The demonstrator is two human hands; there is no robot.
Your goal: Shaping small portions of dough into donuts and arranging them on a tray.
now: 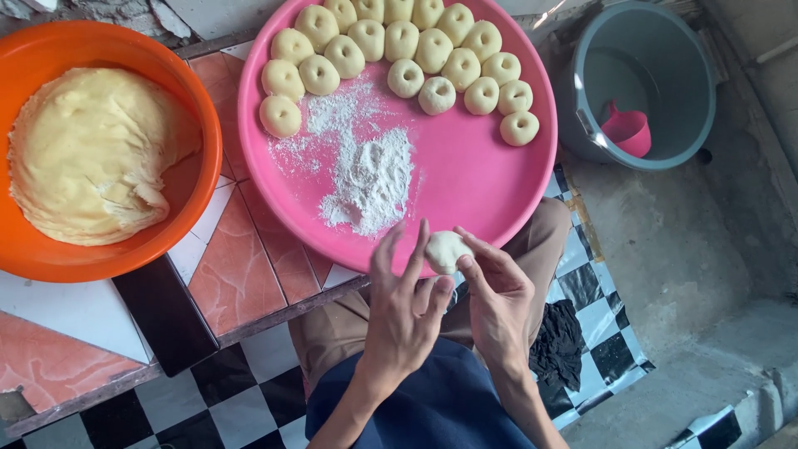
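Now both hands are up over the near rim of the pink tray, and between them sits one dough ball, pale, smooth and rounded, dusted a little white. The right hand has it pinched, thumb and forefinger curled round its right side, the other fingers folded loosely behind. The left hand is spread wide, fingers fanned and pointing up; its fingertips touch the ball's left side, with no closed grip around it. So the ball is held just above the tray's near edge, right over the person's lap.

Up at the far edge of the tray, rows of finished dough pieces sit packed side by side, each round and cream-coloured with a dimple pressed in the middle. A loose heap of flour lies in the tray's middle, scattered thinner towards the far left.

Off to the left, at the left edge of the tiled counter, an orange bowl holds a big soft mass of yellow dough, wrinkled and folded on top. To the right, on the floor, a grey bucket holds a small pink scoop.
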